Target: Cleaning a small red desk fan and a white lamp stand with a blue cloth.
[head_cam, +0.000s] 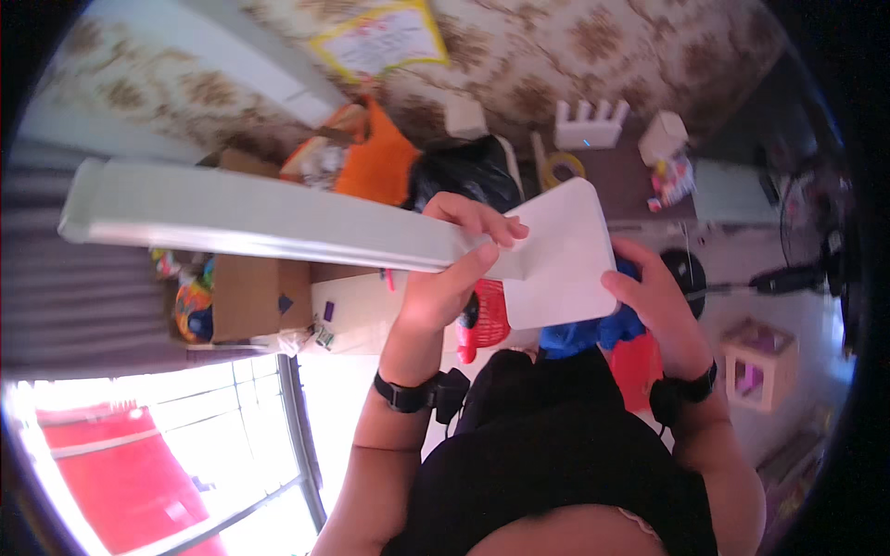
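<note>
A long white bar (271,212), joined to a flat rounded white plate (560,260), is held up in front of me; it looks like a desk lamp with its base. My left hand (452,267) grips the bar close to the plate, thumb on the near side and fingers over the far side. At the plate's right edge, my right hand (646,281) holds on with its thumb on the face and its other fingers partly hidden behind. The bar's far end points left.
Behind stand a white router (591,126), yellow tape roll (563,168), black plastic bag (469,170) and orange bag (381,163). A cardboard box (261,299) is at left, a red basket (494,316) below the plate. Right are a black fan (779,281) and a small wooden box (761,365).
</note>
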Tool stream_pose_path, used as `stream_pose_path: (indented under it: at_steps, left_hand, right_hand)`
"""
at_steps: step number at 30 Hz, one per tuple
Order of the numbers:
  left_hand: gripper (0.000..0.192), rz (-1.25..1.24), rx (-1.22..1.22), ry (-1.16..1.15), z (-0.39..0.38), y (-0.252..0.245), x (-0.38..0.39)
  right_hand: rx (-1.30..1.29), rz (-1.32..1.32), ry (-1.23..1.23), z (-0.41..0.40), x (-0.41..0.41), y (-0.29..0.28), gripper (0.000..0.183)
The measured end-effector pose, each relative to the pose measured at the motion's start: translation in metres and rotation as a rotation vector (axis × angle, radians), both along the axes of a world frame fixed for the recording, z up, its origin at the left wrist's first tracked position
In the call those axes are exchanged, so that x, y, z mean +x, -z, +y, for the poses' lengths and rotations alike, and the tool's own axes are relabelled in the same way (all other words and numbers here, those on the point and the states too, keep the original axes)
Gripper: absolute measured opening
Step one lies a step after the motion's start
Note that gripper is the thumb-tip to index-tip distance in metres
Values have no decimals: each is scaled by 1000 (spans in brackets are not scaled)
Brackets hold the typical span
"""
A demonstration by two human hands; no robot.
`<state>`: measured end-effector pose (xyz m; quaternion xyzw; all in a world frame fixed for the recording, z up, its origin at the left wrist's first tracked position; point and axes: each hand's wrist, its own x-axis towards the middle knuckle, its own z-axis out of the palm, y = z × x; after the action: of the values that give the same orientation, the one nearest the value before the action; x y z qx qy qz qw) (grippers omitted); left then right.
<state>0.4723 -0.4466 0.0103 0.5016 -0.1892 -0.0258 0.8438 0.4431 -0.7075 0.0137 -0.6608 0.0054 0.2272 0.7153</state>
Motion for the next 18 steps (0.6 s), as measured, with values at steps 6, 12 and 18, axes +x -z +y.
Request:
stream_pose_path:
  at_steps: [6, 12, 18]
  left_hand:
    - [67, -10, -47, -385, 32, -24, -24]
    - [81, -143, 7, -363, 30, -19, -31]
    - [68, -67, -64, -277, -22, -43, -35]
  right_hand:
    - [-228, -322, 242, 7, 24, -40, 47]
    - [194, -668, 56, 52, 52, -170, 72]
    - [-30, -1823, -43, 149, 40, -238, 65]
